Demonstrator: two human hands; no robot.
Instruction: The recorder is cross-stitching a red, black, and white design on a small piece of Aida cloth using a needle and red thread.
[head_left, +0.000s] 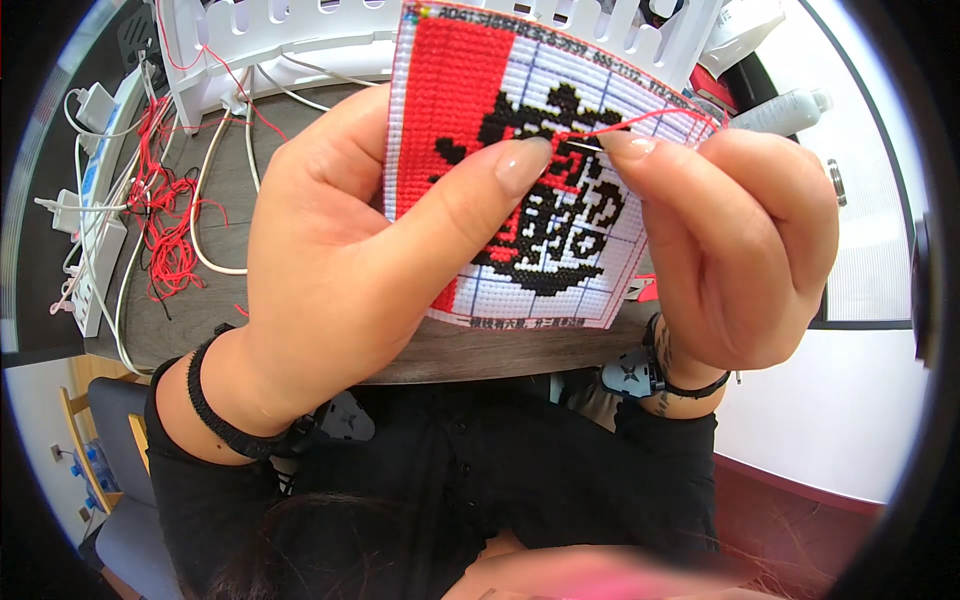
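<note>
My left hand (335,235) grips a cross-stitch canvas (455,100) at its left side, thumb across the front and fingers hidden behind. The canvas is held up tilted above the table; it has a solid red band, a black and red stitched figure, and white grid cloth. Between thumb and forefinger, my right hand (745,235) pinches a thin sewing needle (587,147) by the canvas's front, close to the left thumbnail. Whether its tip is in the weave I cannot tell. Red thread (665,116) loops from the stitched figure toward the right fingers.
A tangle of red thread (165,235) lies on the grey wooden table (215,300) at left, beside white power strips (92,270) and cables. A white plastic rack (330,45) stands at the back. A pale bottle (780,112) is at back right, a blue-grey chair (135,510) lower left.
</note>
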